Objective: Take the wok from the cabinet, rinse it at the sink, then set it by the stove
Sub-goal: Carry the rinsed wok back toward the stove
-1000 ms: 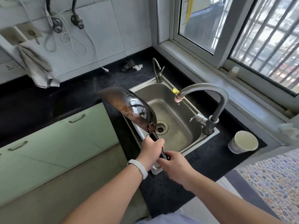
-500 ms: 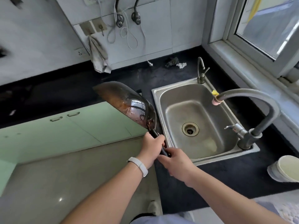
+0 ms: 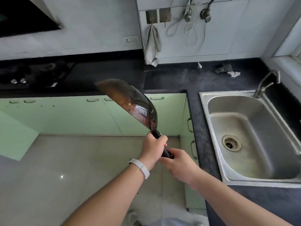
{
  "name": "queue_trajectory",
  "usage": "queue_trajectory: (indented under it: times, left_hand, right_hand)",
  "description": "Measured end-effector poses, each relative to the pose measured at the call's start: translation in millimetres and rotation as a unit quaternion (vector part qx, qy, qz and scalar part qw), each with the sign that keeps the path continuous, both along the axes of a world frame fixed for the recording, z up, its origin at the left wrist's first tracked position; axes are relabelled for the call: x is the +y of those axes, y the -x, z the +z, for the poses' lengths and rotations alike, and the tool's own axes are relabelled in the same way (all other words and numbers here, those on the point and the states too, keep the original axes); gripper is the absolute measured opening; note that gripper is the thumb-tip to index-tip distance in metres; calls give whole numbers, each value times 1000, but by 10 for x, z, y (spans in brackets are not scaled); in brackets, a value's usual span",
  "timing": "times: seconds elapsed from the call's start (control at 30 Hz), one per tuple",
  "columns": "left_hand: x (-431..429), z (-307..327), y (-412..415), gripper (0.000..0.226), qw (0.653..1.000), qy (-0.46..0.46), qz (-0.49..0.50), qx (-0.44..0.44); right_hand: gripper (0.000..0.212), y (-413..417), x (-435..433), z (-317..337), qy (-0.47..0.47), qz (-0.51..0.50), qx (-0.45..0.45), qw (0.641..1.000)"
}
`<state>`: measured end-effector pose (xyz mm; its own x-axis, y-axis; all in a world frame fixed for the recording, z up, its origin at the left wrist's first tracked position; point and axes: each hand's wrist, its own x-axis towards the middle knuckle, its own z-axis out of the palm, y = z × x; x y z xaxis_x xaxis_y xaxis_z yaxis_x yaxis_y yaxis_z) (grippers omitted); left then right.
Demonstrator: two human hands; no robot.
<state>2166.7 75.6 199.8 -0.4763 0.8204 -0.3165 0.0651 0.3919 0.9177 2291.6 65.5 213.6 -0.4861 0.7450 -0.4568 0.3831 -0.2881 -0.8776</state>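
Note:
A dark, wet wok (image 3: 130,101) with brown stains hangs tilted in the air over the floor, its underside toward me, in front of the green cabinets. Its black handle runs down to my hands. My left hand (image 3: 153,148) grips the handle near the wok's rivets. My right hand (image 3: 179,165) holds the handle's end just behind it. The steel sink (image 3: 210,101) lies to the right of the wok, with nothing in its basin. The black stove (image 3: 32,75) sits on the counter at the far left.
A black counter (image 3: 179,75) runs along the wall and turns past the sink. Green cabinet doors (image 3: 65,115) stand below it. A small tap (image 3: 263,85) rises behind the sink. A cloth (image 3: 152,46) hangs on the wall; scraps (image 3: 226,70) lie on the counter.
The wok has swung left, away from over the sink, and is now in front of the cabinets. My view turned left too, bringing the stove in. Both hands kept their grip.

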Motion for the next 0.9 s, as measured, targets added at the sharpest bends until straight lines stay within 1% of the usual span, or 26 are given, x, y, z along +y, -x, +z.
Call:
queue_trajectory:
  times: [0.13, 0.2, 0.4, 0.53, 0.6, 0.67, 0.73, 0.8, 0.9]
  left_hand:
    - [-191, -15, 841, 10, 999, -25, 14, -40]
    - [-280, -7, 1260, 13, 997, -34, 26, -66]
    - [-560, 48, 2361, 20, 991, -65, 80, -81]
    - [-753, 90, 2889, 27, 979, -106, 122, -121]
    - [-850, 105, 3132, 24, 970, -130, 139, -152]
    - [-929, 120, 3332, 17, 960, -155, 131, -194]
    - [-977, 142, 3516, 14, 953, -165, 131, -219]
    - [-994, 149, 3713, 16, 953, -155, 163, -203]
    - [-990, 121, 3984, 14, 964, -109, 209, -126]
  right_hand:
    - [15, 800, -124, 69, 37, 30, 13, 999]
    - [12, 1225, -170, 101, 44, 40, 16, 998]
    - [11, 2353, -352, 169, 71, 62, 35, 995]
    - [9, 2906, -416, 216, 104, 111, 82, 985]
    - [17, 3154, -438, 226, 118, 140, 103, 978]
    - [29, 3363, -443, 217, 130, 167, 116, 971]
    - [33, 3554, -430, 213, 139, 197, 122, 963]
    - [28, 3744, -391, 215, 140, 229, 120, 956]
    - [7, 4029, -285, 220, 99, 290, 85, 948]
